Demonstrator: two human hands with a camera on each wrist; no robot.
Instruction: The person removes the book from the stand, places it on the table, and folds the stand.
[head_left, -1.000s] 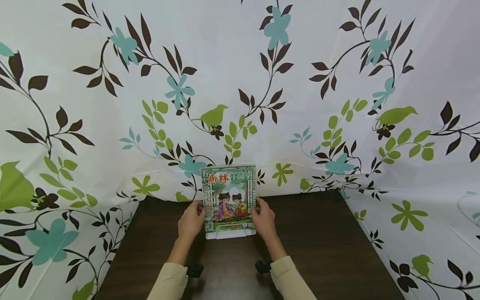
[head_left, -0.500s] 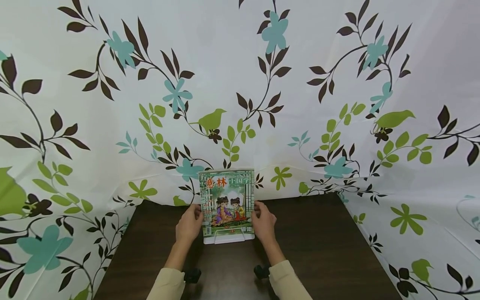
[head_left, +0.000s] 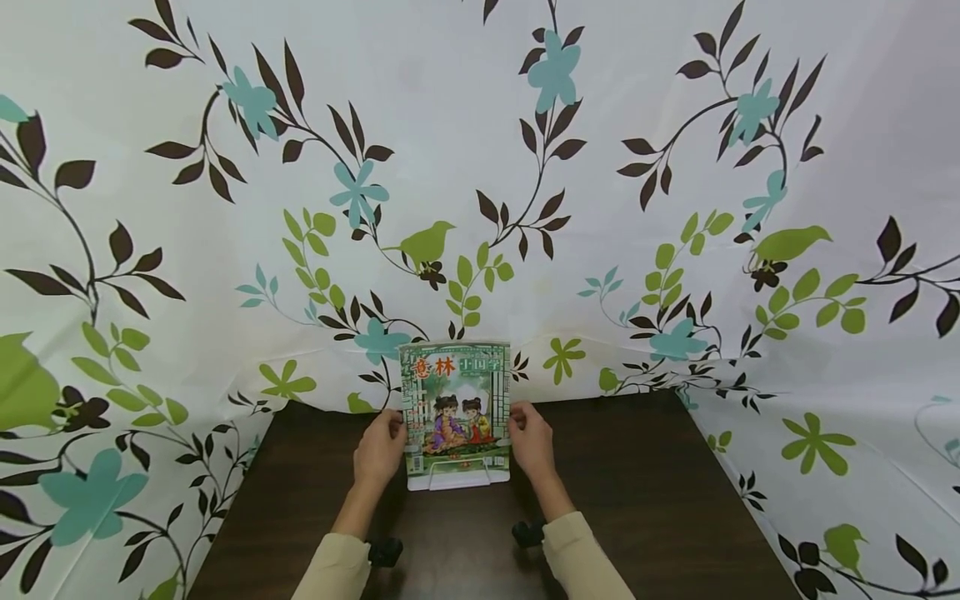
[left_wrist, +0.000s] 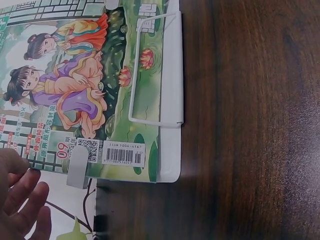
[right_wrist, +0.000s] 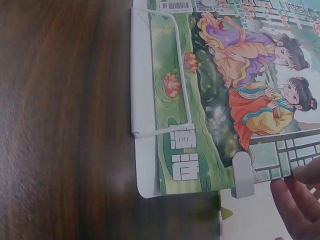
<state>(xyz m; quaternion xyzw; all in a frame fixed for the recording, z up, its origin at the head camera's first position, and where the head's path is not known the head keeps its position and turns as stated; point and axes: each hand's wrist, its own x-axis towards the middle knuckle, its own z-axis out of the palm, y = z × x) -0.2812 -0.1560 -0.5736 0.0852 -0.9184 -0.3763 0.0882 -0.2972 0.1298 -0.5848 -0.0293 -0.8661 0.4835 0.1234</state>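
Observation:
A magazine (head_left: pixel 455 408) with a green cover and two drawn children in bright robes leans upright on a white book stand (head_left: pixel 457 481). A white wire holder (left_wrist: pixel 134 75) crosses the lower part of its cover, and a grey clip (right_wrist: pixel 243 175) overlaps its side edge. My left hand (head_left: pixel 378 450) is at the left side, thumb and curled fingers pinching the magazine's edge. At the opposite edge, my right hand (head_left: pixel 532 442) grips with its thumb tip just over the cover and fingertips at the rim. The stand's back is hidden.
The dark brown wooden table (head_left: pixel 637 492) extends to both sides and toward me. Behind and beside it hangs a white cloth (head_left: pixel 630 183) printed with leaves, flowers and birds. Black wrist devices (head_left: pixel 386 552) sit under both forearms.
The head view has tilted a little, so the magazine and table sit lower in it. My right thumb has slid slightly outward toward the magazine's edge. The magazine stays upright on the stand.

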